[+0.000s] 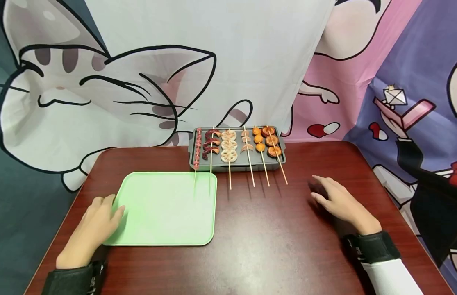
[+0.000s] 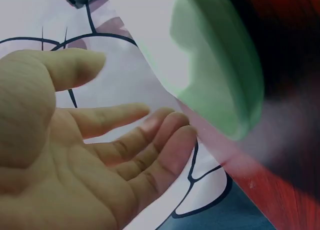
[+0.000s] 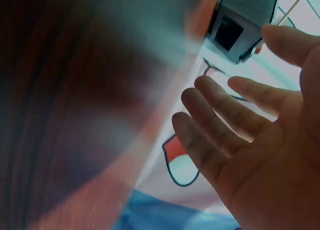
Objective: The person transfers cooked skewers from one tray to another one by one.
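Note:
A grey tray (image 1: 237,163) at the table's far middle holds several food skewers (image 1: 228,148) whose sticks jut toward me. A light green tray (image 1: 165,213) lies bare on the dark red table (image 1: 272,250) at front left. My left hand (image 1: 99,221) lies flat at the green tray's left edge, fingers straight and holding nothing; the left wrist view shows its open palm (image 2: 75,155) next to the tray's rim (image 2: 220,80). My right hand (image 1: 337,200) hovers low over the table right of the skewer sticks, fingers relaxed (image 3: 225,120) and empty.
A cartoon cat cloth (image 1: 139,82) hangs behind the table. The grey tray's corner (image 3: 235,30) shows in the right wrist view. Bare tabletop lies between the two hands.

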A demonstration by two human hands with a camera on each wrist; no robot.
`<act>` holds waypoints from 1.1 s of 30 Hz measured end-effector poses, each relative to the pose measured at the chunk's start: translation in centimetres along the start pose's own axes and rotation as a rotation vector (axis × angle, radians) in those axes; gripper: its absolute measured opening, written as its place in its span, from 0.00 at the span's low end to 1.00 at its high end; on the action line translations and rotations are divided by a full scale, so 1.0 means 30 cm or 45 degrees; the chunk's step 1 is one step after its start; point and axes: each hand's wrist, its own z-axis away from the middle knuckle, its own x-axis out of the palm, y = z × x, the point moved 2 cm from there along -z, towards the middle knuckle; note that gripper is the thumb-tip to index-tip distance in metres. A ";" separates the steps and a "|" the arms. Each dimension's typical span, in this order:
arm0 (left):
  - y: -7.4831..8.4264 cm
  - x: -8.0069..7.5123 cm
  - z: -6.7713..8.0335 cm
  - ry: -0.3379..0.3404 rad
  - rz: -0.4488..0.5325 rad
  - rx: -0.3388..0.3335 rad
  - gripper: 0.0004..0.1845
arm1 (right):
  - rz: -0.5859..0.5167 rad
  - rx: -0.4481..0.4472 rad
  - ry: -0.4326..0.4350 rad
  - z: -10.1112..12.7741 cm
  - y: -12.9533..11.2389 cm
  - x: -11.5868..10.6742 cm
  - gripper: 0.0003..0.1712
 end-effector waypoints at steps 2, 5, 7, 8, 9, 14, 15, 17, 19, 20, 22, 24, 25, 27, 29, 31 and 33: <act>-0.002 0.000 -0.001 -0.017 0.000 -0.017 0.31 | -0.016 0.007 0.002 -0.003 -0.010 0.008 0.33; -0.002 0.004 -0.005 -0.037 -0.011 -0.030 0.28 | -0.045 0.019 0.005 -0.004 -0.021 0.020 0.31; -0.001 0.009 -0.009 -0.048 -0.022 -0.032 0.26 | -0.078 0.024 0.008 -0.002 -0.029 0.029 0.29; 0.000 0.012 -0.012 -0.049 -0.025 -0.031 0.25 | -0.102 0.027 0.011 -0.001 -0.033 0.034 0.28; 0.001 0.014 -0.014 -0.048 -0.028 -0.029 0.24 | -0.131 0.031 0.008 -0.001 -0.037 0.039 0.27; 0.000 0.019 -0.025 -0.043 -0.035 -0.017 0.20 | -0.271 0.077 -0.034 -0.003 -0.063 0.059 0.23; -0.002 0.019 -0.026 -0.033 -0.037 -0.020 0.20 | -0.297 0.095 -0.054 -0.004 -0.067 0.063 0.23; -0.007 0.016 -0.027 -0.015 -0.043 -0.036 0.20 | -0.359 0.131 -0.084 -0.007 -0.074 0.069 0.23; -0.013 0.012 -0.027 -0.001 -0.044 -0.065 0.20 | -0.423 0.159 -0.110 -0.011 -0.081 0.076 0.24; -0.019 0.010 -0.028 -0.004 -0.042 -0.077 0.20 | -0.462 0.167 -0.122 -0.013 -0.085 0.080 0.24; -0.029 0.007 -0.031 -0.031 -0.040 -0.104 0.19 | -0.542 0.174 -0.141 -0.018 -0.093 0.086 0.23; -0.038 0.005 -0.037 -0.085 -0.038 -0.127 0.17 | -0.617 0.177 -0.162 -0.021 -0.101 0.094 0.23; -0.042 0.005 -0.040 -0.109 -0.038 -0.132 0.15 | -0.651 0.176 -0.175 -0.023 -0.105 0.099 0.23; -0.049 0.003 -0.044 -0.145 -0.040 -0.135 0.11 | -0.711 0.184 -0.198 -0.028 -0.113 0.111 0.23; -0.057 0.004 -0.048 -0.167 -0.045 -0.124 0.08 | -0.784 0.186 -0.237 -0.033 -0.122 0.123 0.23; -0.061 0.004 -0.051 -0.159 -0.052 -0.107 0.08 | -0.843 0.187 -0.270 -0.039 -0.129 0.135 0.24; -0.066 0.005 -0.054 -0.154 -0.059 -0.096 0.11 | -0.905 0.183 -0.299 -0.043 -0.136 0.144 0.24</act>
